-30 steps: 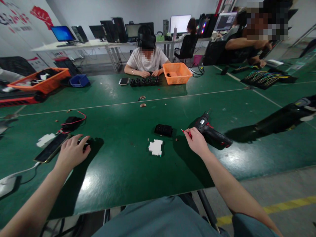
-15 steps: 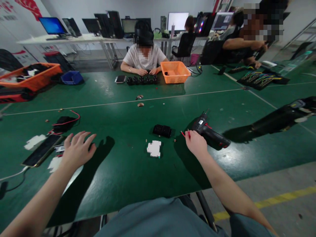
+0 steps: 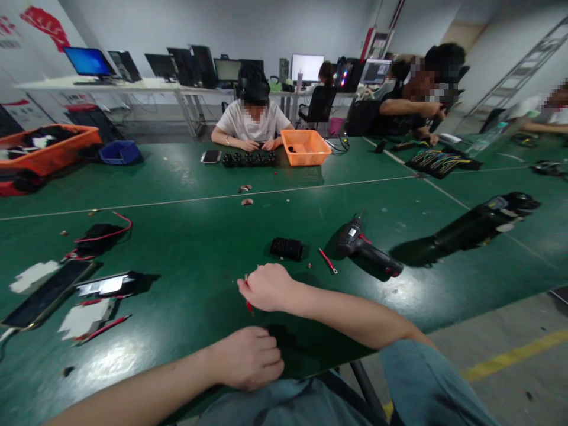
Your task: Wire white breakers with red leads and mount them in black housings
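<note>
Tabletop (image 3: 190, 236): green, crossed by thin pale lines. Wire piece (image 3: 249, 307) in the right hand (image 3: 261, 288): red. Terminal lead (image 3: 327, 260): red, with a silver-toned end. Cordless drill (image 3: 371, 255): black, red accents, one pale label. Twin-section block (image 3: 286, 248): uniformly black. Smartphone (image 3: 48, 296): dark screen, gold-toned edge. Perforated basket (image 3: 307, 157): orange. Small parts bin (image 3: 119, 153): blue. Wearer's sleeve (image 3: 419, 378): grey-teal, unpatterned. Facing co-worker's shirt (image 3: 248, 121): white. Floor (image 3: 488, 331): grey, marked with a yellow stripe (image 3: 517, 359).

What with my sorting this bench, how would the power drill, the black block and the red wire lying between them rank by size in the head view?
Largest: power drill
Middle: black block
Smallest: red wire, just a thin strip
</note>
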The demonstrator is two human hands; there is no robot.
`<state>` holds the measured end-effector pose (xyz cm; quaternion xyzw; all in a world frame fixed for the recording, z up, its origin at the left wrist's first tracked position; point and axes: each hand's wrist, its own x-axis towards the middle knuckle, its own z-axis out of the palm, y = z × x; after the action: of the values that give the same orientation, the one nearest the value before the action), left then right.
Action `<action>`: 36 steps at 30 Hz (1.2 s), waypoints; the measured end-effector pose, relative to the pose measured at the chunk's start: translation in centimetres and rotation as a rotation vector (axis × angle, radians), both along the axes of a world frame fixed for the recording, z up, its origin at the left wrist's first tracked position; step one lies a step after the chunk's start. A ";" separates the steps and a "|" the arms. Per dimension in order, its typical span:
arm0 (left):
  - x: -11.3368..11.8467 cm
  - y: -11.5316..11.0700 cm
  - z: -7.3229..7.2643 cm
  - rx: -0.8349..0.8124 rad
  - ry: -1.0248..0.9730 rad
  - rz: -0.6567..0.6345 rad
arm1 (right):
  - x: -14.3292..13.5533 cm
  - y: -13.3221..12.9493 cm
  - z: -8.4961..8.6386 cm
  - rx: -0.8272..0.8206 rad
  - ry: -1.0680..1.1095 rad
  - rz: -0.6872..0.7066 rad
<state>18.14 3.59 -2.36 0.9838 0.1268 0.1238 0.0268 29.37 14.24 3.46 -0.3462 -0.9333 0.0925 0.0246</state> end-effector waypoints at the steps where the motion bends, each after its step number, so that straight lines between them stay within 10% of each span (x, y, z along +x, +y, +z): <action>1: 0.1 0.1 -0.3 -0.032 0.008 0.010 | -1.1 -0.1 -0.2 0.007 -0.002 0.001; 8: -2.3 0.8 -0.9 -0.103 0.001 0.191 | -2.8 0.9 -1.8 0.015 -0.053 -0.033; 20: -1.8 1.9 -0.9 -0.035 0.003 0.222 | 8.0 2.0 -5.1 0.165 0.423 0.157; 27: -2.6 2.5 -1.4 0.174 -0.030 0.322 | 8.7 2.0 -6.3 0.173 0.511 0.238; 36: -8.0 3.8 -0.9 0.228 -0.179 1.147 | 10.2 2.9 -6.4 0.140 0.615 0.095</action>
<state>10.15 7.34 -3.28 0.7405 0.6216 0.2139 -0.1398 39.55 17.17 -2.98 -0.2553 -0.9013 0.1296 0.3251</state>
